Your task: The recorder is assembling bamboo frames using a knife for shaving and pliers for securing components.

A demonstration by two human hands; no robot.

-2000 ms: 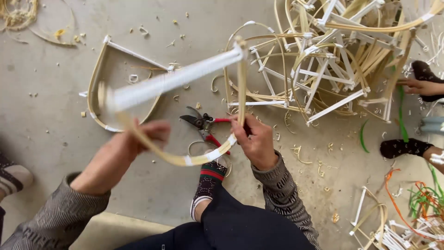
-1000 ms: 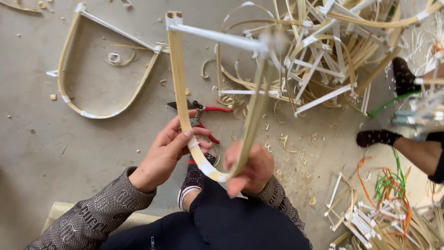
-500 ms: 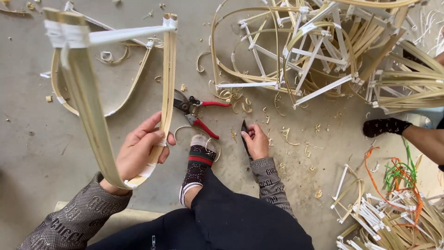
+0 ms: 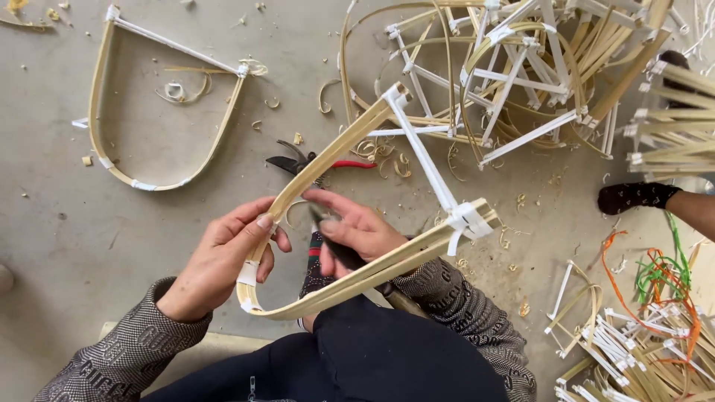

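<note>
Head camera, looking down at a seated person's lap and a grey concrete floor [image 4: 67, 223]. The left hand [image 4: 223, 257] pinches the curved end of a U-shaped bamboo frame [image 4: 350, 279], thumb and fingers closed on one strip just above a white tape wrap. The right hand [image 4: 350, 231] sits inside the loop, closed around a dark-handled knife [image 4: 339, 246] whose blade points up toward the strip. A white crossbar [image 4: 424, 160] already joins the frame's two open ends, with tape at both joints, so the frame looks assembled and appears to be at a trimming or finishing stage.

On the floor to the upper left lies a similar finished frame [image 4: 100, 134]. Red-handled shears [image 4: 313, 162] lie beyond the hands. A large heap of frames [image 4: 521, 74] fills the upper right, with bamboo shavings [image 4: 387, 160] scattered about. Another person's dark-socked foot [image 4: 633, 197] enters from the right.
</note>
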